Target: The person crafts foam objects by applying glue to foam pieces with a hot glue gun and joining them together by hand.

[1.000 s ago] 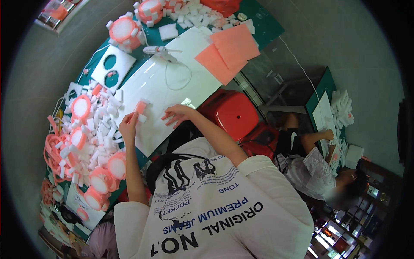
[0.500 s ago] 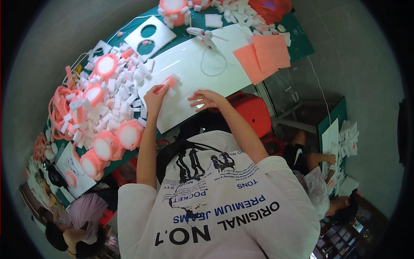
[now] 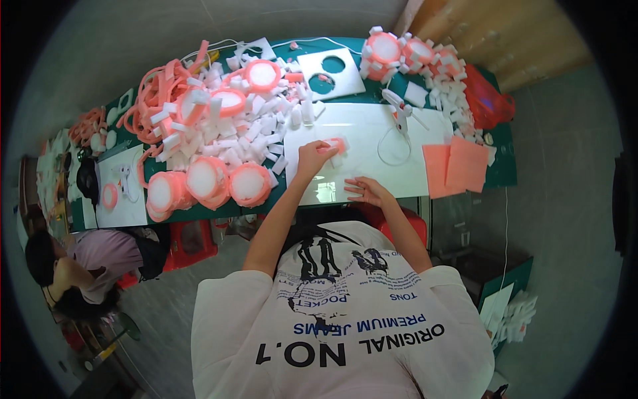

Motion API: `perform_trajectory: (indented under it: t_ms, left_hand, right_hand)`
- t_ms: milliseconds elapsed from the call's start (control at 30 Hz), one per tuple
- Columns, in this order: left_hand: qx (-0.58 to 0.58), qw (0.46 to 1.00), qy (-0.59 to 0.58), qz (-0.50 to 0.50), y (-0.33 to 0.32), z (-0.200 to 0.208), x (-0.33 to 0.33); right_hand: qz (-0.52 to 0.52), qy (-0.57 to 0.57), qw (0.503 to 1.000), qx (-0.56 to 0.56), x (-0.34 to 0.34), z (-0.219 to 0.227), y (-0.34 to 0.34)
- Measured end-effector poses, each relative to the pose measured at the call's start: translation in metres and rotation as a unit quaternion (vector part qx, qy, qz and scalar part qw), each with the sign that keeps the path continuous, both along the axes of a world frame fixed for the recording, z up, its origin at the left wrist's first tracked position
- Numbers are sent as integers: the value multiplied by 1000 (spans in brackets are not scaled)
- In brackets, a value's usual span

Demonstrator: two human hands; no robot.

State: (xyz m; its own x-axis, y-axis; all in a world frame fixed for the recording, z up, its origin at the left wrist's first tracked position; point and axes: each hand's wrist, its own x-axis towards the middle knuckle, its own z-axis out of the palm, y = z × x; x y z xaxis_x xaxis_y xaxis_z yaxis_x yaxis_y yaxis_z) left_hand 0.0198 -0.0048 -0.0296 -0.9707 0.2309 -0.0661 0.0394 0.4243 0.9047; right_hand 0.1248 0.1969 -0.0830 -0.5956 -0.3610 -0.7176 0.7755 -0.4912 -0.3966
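Observation:
My left hand [image 3: 315, 158] is closed in a pinch at the edge of a small pink foam piece [image 3: 339, 142], which has white foam against it. Both are low over the glossy white board [image 3: 362, 136] on the table. To the right and nearer my body, my right hand [image 3: 367, 191] hovers by the board's front edge with its fingers apart and nothing in them. A white glue gun [image 3: 397, 110] rests on the far part of the board, its cable looped beside it. Pink foam sheets [image 3: 467, 165] overlap at the board's right end.
Left of the board lies a heap of white foam blocks [image 3: 256, 123], with pink-rimmed white foam rounds [image 3: 250, 185] along the front. Beyond stands a white foam sheet with two round holes [image 3: 351, 81]. A red plastic bag [image 3: 487, 100] sits far right. Another person [image 3: 113, 256] sits at left.
The view has turned, so the table and its contents appear farther right and more level. My left hand keeps its pinch by the pink foam piece; my right hand stays open.

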Motion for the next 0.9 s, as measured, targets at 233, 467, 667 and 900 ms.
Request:
perform_trajectory:
  t_ms: [233,467,667,900]
  left_hand:
    - [-24,1000,-7,6,-3,-3,-7]
    - [-18,997,-73,-10,-3,7,-22]
    - [-5,999,-43,-13,-2,6,-19]
    - [-24,999,-24,-21,-1,7,-12]
  right_hand:
    - [15,5,995,-98,3,7,-1]
    - [-9,25,990,-141,-1,10,-5]
    - [7,25,998,-51,-6,15,-4]
    - [-49,61,991,-105,-7,12,-10]
